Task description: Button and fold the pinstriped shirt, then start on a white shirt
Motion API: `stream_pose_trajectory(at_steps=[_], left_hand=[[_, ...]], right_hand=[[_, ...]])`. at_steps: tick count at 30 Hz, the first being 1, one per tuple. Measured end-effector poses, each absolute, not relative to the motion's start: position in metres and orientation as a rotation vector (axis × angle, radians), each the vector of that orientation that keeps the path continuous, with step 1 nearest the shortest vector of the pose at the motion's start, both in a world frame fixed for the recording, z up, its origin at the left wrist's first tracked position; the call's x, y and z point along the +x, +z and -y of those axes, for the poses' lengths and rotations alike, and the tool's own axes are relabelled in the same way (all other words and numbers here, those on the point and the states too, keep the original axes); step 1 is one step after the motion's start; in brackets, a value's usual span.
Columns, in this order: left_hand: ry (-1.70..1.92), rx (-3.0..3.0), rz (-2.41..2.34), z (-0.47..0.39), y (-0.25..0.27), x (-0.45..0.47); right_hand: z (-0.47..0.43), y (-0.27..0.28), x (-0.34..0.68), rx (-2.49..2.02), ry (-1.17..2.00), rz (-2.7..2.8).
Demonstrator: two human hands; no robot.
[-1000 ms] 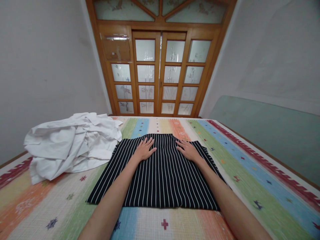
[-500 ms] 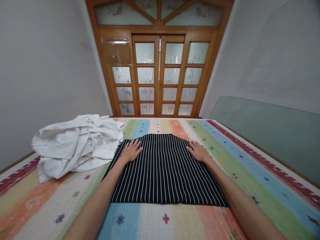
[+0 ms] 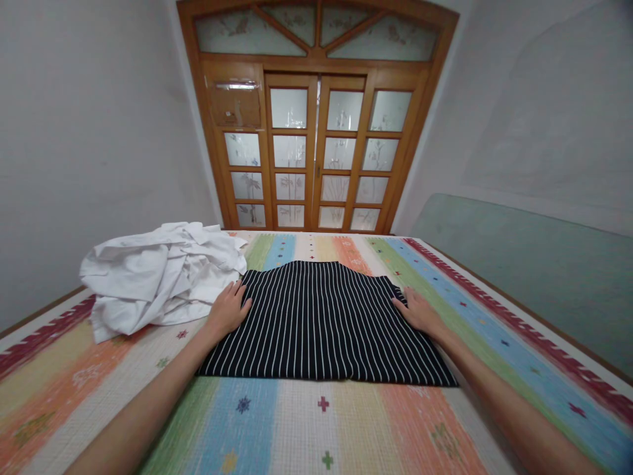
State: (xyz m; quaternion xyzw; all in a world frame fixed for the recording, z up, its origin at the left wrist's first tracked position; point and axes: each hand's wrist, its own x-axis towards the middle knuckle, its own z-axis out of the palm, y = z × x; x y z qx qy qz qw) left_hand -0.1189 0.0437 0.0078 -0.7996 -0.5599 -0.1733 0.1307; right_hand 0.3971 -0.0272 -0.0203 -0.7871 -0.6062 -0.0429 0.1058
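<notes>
A black cloth with thin white stripes (image 3: 321, 323), apparently folded in layers, is laid flat at the middle of the surface, widest along its near edge and narrower at the far side. Its stripes are bent into shallow waves right of the middle, and a small pucker is shown in the near edge. By judgement, such waves are best eased out with light, even pressure from the middle toward both sides at once, so that the layers are not dragged askew. The uneven upper right corner probably calls for care, since layers are stepped there.

The left hand (image 3: 230, 309) is placed palm down at the left edge, fingers slightly spread, the thumb laid over the cloth. The right hand (image 3: 419, 310) is set likewise at the right edge, opened loosely; nothing is seen to be pinched by either.

Just beside the left hand, a crumpled heap of white fabric (image 3: 163, 277) is piled; it is best not caught by the fingers. Everything is carried by a multicoloured striped cover with small woven-looking motifs (image 3: 297, 429); whether a bed or worktop is covered cannot be told. Beyond it, brown wooden doors with frosted panes (image 3: 270, 165) are seen.
</notes>
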Motion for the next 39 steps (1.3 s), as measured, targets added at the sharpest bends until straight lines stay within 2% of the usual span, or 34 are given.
stream_pose_trajectory(at_steps=[6, 13, 25, 29, 34, 39], left_hand=[[-0.624, -2.205, 1.795, 0.006, 0.022, -0.162], [-0.733, -2.475, 2.231, 0.032, 0.033, -0.167], [-1.193, -2.667, 2.616, 0.035, 0.048, -0.172], [-1.169, -2.736, 2.699, 0.036, 0.048, -0.176], [-1.219, -2.753, 2.558, 0.044, 0.051, -0.189], [-1.152, -2.821, 2.646, 0.053, 0.040, -0.197]], right_hand=[[0.100, -0.018, 0.400, -2.088, -0.014, 1.672], [0.142, -0.002, 0.376, -2.127, 0.073, 1.652], [0.162, 0.009, 0.375, -1.858, 0.817, 1.114], [0.171, 0.013, 0.370, -1.775, 0.811, 1.083], [0.178, 0.013, 0.378, -1.684, 0.754, 1.042], [0.184, 0.011, 0.381, -1.782, 0.794, 1.105]])
